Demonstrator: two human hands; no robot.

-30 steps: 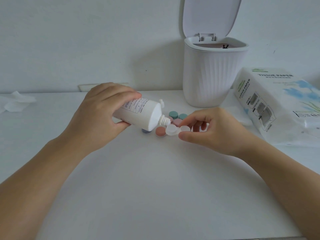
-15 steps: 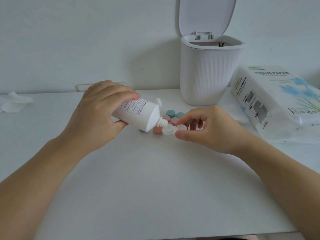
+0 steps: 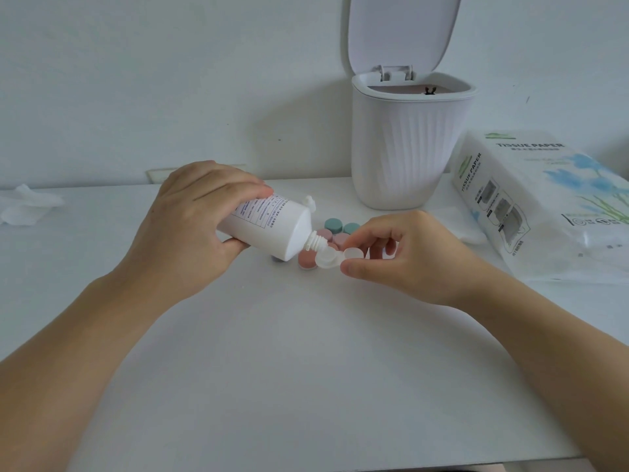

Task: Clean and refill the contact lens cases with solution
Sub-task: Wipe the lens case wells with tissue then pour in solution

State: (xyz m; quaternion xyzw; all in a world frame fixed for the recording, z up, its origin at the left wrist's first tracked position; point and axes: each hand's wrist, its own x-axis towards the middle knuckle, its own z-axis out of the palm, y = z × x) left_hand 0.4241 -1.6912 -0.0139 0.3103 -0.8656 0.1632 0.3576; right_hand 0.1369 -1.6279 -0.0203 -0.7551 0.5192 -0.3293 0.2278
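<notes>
- Our left hand (image 3: 190, 226) grips the white solution bottle (image 3: 269, 226) at centre frame, tilted so its threaded nozzle (image 3: 315, 241) points down to the right.
- Our right hand (image 3: 405, 257) pinches the clear contact lens case (image 3: 335, 258) by its right well, thumb in front and fingers behind, the left well just under the nozzle.
- We judge the case light, stiff and slick when wet; holding the far well keeps our fingers out of the one being filled.
- The bottle looks soft-walled, so a gentle squeeze at mid-body should do.
- Behind the case lie coloured caps (image 3: 335, 229), pink and teal, on the white table (image 3: 306, 369).
- Further out stand an open-lidded waste bin (image 3: 405, 148), a tissue paper pack (image 3: 544, 206) at right and a crumpled tissue (image 3: 27, 207) at far left.
</notes>
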